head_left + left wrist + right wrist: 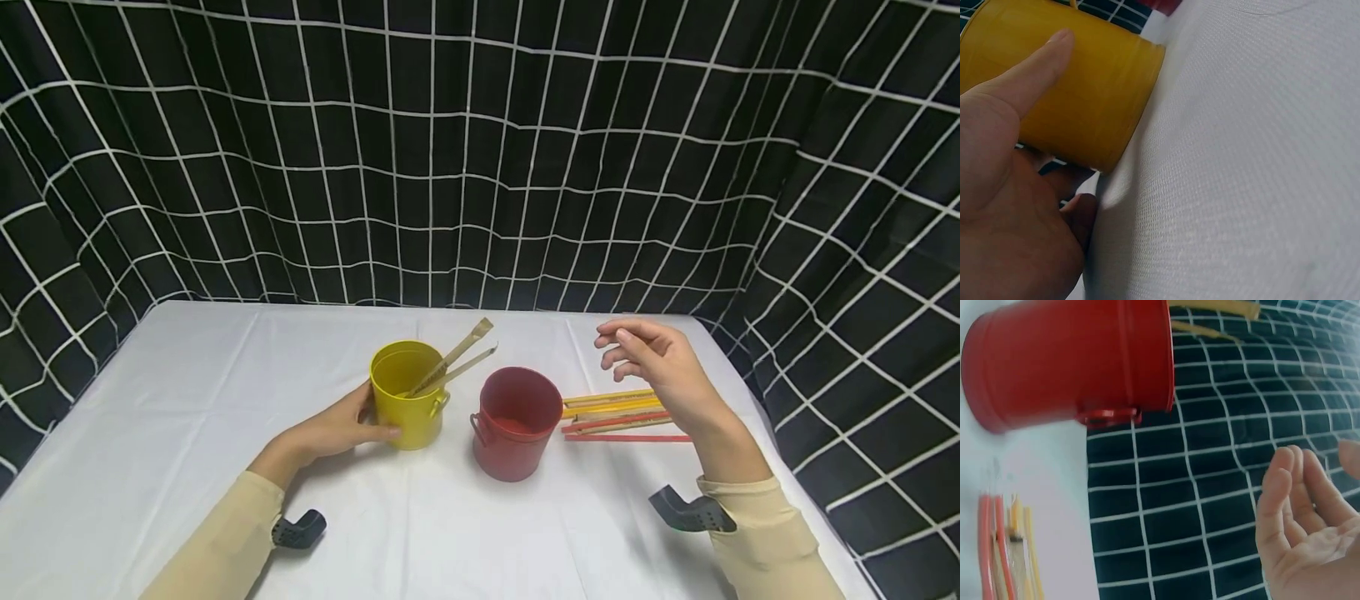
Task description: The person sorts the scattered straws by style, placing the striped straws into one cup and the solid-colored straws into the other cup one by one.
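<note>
My left hand (337, 431) grips the side of a yellow metal bucket (411, 423), thumb along its front and fingers behind. Inside it lean two sticks: a wider tan one (467, 340) and a thinner pale one (471, 363), both tilted right. A red bucket (512, 454) with a small side handle stands upright just right of the yellow one. My right hand (666, 362) hovers over the right side of the table, fingers loosely bent and holding nothing. Below and left of it lies a bunch of yellow, tan and red sticks (617, 407), partly hidden by the wrist.
A white cloth (187, 417) covers the table. Black curtains with a white grid (420, 167) hang behind it and along both sides. Each sleeve carries a dark wrist mount, seen at the left cuff (300, 530) and the right cuff (693, 511).
</note>
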A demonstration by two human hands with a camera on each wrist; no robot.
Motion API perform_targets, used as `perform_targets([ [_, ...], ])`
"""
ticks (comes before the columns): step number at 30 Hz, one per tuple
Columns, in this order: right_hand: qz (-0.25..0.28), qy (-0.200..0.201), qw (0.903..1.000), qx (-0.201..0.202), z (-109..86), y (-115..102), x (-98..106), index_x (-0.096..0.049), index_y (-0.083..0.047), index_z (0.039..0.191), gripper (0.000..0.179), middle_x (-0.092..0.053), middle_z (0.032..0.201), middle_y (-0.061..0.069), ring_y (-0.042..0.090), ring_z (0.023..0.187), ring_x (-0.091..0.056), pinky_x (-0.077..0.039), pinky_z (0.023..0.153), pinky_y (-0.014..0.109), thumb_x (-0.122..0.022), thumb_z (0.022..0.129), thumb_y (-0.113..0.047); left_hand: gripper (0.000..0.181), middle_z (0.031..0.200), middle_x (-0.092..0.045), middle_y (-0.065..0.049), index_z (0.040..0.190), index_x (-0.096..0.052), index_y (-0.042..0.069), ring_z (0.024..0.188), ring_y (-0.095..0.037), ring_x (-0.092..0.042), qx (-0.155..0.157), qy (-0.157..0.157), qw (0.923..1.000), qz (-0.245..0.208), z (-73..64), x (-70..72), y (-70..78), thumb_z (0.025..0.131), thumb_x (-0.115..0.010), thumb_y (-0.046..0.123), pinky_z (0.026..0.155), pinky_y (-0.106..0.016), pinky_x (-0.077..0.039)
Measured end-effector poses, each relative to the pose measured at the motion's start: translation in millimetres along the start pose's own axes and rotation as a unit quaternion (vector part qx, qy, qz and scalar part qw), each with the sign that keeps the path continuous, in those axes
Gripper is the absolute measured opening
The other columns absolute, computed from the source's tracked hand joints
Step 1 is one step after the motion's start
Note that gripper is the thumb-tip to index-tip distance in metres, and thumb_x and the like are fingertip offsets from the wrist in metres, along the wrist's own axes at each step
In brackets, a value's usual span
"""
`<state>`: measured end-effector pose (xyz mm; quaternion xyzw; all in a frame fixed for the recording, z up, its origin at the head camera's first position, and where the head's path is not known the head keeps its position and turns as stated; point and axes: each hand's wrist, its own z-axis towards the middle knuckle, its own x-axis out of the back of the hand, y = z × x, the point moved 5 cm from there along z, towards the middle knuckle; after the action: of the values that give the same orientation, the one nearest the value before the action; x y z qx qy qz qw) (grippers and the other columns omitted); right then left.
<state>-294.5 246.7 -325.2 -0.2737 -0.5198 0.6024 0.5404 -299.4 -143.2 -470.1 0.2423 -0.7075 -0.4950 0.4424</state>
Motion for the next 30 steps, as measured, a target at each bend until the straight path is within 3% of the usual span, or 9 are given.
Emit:
perform_targets([
  [5, -0.016, -0.012, 0.9997, -0.011, -1.6, 10.8, 11.9, -0.071, -0.018, 0.113, 0.024, -0.073, 0.105, -0.007, 0.006, 0.085, -0.07, -0.06, 0.071, 0.017, -0.051, 0.105, -0.009, 0.101, 0.169, -0.024, -0.01, 0.163, -0.012, 0.023, 0.157, -0.037, -0.018, 0.007, 0.003, 1.0, 0.004, 0.1, 1.1, 0.1, 0.088, -0.078, 0.038, 0.126, -0.066, -0.01],
  [13, -0.06, 0.009, 0.9968, -0.052, -1.9, 40.1, 34.5, -0.07, -0.023, 0.114, 0.021, -0.074, 0.103, -0.013, 0.006, 0.089, -0.071, -0.06, 0.076, 0.019, -0.053, 0.106, -0.016, 0.099, 0.167, -0.026, -0.012, 0.163, -0.013, 0.021, 0.156, -0.038, -0.02, 0.005, 0.001, 1.0, 0.008, 1.1, 3.2, 1.2, 0.089, -0.077, 0.037, 0.126, -0.066, -0.011],
  [20, -0.158, -0.036, 0.9808, -0.108, -2.0, 73.3, 45.8, -0.066, -0.001, 0.125, 0.03, -0.072, 0.106, -0.02, 0.003, 0.096, -0.068, -0.059, 0.085, 0.023, -0.06, 0.102, -0.02, 0.097, 0.167, -0.027, -0.012, 0.163, -0.013, 0.021, 0.155, -0.038, -0.022, 0.0, 0.002, 0.9999, 0.015, -2.1, 6.1, 7.9, 0.09, -0.076, 0.037, 0.126, -0.067, -0.011],
  [24, -0.187, -0.074, 0.97, -0.137, -5.3, 91.6, 49.0, -0.065, 0.002, 0.128, 0.035, -0.074, 0.119, 0.002, 0.001, 0.103, -0.067, -0.056, 0.09, 0.021, -0.064, 0.099, -0.019, 0.097, 0.166, -0.029, -0.014, 0.163, -0.014, 0.019, 0.154, -0.039, -0.023, 0.002, 0.002, 0.9998, 0.018, -2.9, 5.0, 6.8, 0.09, -0.075, 0.036, 0.125, -0.068, -0.009],
  [27, -0.205, -0.087, 0.9632, -0.15, -8.2, 100.2, 51.2, -0.065, 0.002, 0.129, 0.037, -0.069, 0.129, 0.02, -0.001, 0.107, -0.066, -0.052, 0.091, 0.016, -0.066, 0.099, -0.021, 0.098, 0.167, -0.027, -0.014, 0.163, -0.012, 0.019, 0.155, -0.04, -0.021, 0.005, -0.001, 0.9998, 0.017, -3.0, 2.7, 4.4, 0.09, -0.075, 0.036, 0.125, -0.068, -0.008],
  [30, -0.225, -0.089, 0.9562, -0.165, -11.5, 105.9, 54.2, -0.066, 0.0, 0.129, 0.037, -0.066, 0.132, 0.023, 0.003, 0.109, -0.065, -0.054, 0.088, 0.015, -0.066, 0.098, -0.021, 0.099, 0.168, -0.023, -0.013, 0.163, -0.011, 0.02, 0.157, -0.039, -0.017, 0.006, -0.002, 0.9998, 0.016, -2.6, 0.5, 3.0, 0.09, -0.075, 0.037, 0.125, -0.068, -0.008],
])
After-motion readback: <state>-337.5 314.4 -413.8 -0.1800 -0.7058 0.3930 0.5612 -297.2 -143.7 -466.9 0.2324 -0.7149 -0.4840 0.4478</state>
